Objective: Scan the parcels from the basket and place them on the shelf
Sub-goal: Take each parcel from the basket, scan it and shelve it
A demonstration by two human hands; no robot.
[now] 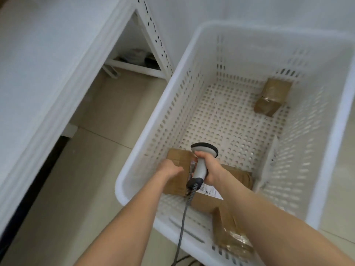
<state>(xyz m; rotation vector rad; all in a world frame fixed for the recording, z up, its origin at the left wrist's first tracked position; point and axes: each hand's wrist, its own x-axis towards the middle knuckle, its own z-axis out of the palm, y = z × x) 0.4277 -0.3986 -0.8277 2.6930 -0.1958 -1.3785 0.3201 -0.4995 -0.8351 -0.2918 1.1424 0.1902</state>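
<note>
Several parcels [272, 96] lie in the basket [192, 54], so the shelving looks unfinished. The right hand [212, 169] has its fingers clamped on the scanner [200, 167]. The left hand [168, 168] touches one parcel [179, 156], grip unclear.

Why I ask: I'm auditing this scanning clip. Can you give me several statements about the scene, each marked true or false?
1. The right hand grips the scanner. True.
2. The basket is empty. False: several parcels lie in it.
3. The left hand is on a parcel at the basket's near end. True.
4. A hand touches the small parcel in the far corner. False: both hands are at the near end, away from it.
5. The scanner is cordless. False: a cord runs from its handle.
</note>
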